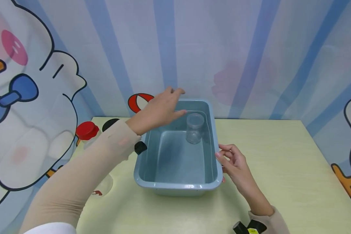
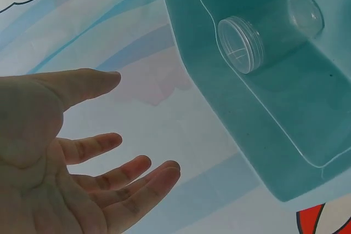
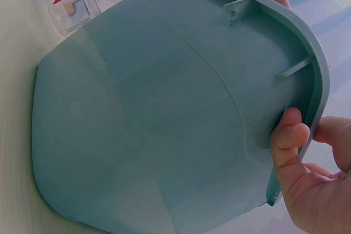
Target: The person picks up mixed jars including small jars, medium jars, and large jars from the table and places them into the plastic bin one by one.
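A light blue plastic basin stands on the table, with one clear jar inside near its far right corner. In the left wrist view the clear jar shows a ridged, threaded-looking end. My left hand hovers above the basin's far left part, its fingers spread and holding nothing. The palm side of that left hand appears in its own wrist view, apart from the basin. At the basin's right side, my right hand pinches the rim, thumb on one side and curled fingers beneath it.
Left of the basin is a container with a red lid, partly behind my left sleeve. A black round lid shows just behind the forearm. Another clear container is nearer the front. A printed curtain hangs behind the table.
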The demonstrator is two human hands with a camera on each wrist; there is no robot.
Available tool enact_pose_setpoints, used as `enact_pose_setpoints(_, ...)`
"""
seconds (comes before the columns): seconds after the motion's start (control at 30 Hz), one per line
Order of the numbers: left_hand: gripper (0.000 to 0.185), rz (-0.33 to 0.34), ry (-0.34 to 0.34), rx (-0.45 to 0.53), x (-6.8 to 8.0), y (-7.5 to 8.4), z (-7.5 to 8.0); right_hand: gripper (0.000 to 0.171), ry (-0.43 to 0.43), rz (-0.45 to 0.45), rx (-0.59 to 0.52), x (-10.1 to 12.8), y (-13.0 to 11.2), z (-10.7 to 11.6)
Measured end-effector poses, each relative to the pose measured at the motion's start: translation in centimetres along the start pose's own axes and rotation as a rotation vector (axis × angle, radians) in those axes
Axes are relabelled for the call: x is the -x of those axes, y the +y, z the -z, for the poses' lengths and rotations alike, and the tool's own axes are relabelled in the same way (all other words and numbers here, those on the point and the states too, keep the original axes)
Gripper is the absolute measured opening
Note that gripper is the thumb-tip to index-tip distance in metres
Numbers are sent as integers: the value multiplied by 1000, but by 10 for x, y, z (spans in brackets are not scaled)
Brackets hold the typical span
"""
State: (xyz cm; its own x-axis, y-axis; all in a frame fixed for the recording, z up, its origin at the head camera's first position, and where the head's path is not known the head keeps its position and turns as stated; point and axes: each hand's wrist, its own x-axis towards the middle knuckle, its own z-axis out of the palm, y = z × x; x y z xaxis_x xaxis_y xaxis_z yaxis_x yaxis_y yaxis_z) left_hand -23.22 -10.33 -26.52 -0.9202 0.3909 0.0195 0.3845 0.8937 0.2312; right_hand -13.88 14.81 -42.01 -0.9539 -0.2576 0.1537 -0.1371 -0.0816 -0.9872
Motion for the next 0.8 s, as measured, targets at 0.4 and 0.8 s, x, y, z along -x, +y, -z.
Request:
enact_pose_setpoints(0.4,66,12,-9,-19,14,-11,5,38,30,-26,47,0,0,1)
enact_pose_setpoints(0.8,69,51,1,-22,27,-25,6,38,31,-27,51,-1,-1,0)
